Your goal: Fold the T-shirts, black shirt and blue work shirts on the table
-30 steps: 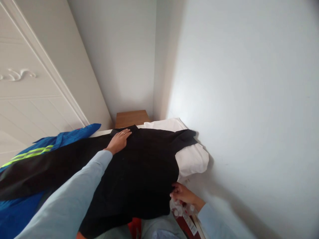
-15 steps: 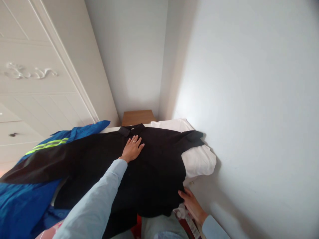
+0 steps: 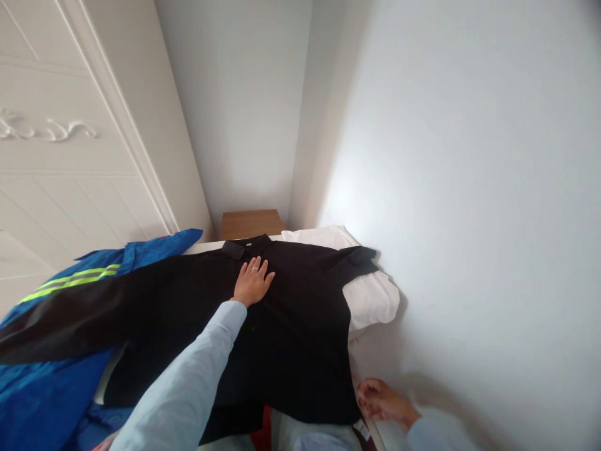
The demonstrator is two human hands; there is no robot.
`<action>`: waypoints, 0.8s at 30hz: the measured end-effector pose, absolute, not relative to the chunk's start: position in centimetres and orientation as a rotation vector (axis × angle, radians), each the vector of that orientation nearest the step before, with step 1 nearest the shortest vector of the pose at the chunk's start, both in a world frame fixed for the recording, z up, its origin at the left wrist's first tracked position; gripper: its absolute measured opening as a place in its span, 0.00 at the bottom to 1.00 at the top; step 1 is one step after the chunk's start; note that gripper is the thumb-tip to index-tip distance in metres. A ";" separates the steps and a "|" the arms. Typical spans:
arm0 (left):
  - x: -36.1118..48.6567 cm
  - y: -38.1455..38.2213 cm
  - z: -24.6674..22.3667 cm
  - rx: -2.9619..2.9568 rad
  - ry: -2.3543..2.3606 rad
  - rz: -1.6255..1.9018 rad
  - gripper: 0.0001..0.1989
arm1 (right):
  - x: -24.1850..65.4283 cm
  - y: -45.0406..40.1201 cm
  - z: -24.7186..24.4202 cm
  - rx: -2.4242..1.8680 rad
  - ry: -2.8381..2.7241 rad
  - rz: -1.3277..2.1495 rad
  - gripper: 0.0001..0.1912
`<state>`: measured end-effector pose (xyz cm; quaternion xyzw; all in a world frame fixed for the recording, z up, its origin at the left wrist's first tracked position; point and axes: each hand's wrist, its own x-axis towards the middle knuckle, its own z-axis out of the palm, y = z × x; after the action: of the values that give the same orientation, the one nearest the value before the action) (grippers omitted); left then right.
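Shirt (image 3: 300, 351), black, spreads over a blue garment (image 3: 51, 388) and white cloth (image 3: 375, 300) in the head view, beneath the left hand (image 3: 252, 282), fingers loosely spread. The right hand (image 3: 385, 401) has shifted outward, leaving that side seemingly straighter; whether its curled fingers grip fabric is unclear.

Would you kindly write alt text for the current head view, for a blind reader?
A person's left hand rests on a black collared cloth shirt, spread out; the blurred right hand is beside the shirt's edge nearest the pale wall. A blue garment with yellow stripes and white cloth show from underneath.
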<state>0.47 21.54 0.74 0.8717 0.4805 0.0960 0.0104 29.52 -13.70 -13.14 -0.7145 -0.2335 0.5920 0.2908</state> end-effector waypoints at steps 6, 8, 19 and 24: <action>0.5 21.5 0.8 2.721 1.499 0.327 0.32 | 34.1 -6.5 3.2 -1.756 -0.898 1.186 0.37; 0.5 21.4 0.8 2.719 1.496 0.335 0.31 | 35.3 -2.3 7.3 -1.714 -0.919 0.952 0.35; 0.4 21.7 0.5 2.711 1.500 0.393 0.31 | 41.2 13.8 9.6 -2.371 -0.907 0.476 0.19; 0.4 21.6 0.7 2.714 1.496 0.395 0.31 | 42.1 12.1 10.1 -2.152 -1.142 0.341 0.20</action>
<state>0.36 21.56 0.71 0.8687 0.4788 0.1263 0.0088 42.12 12.13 10.05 -0.8245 -0.4375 0.1308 0.3343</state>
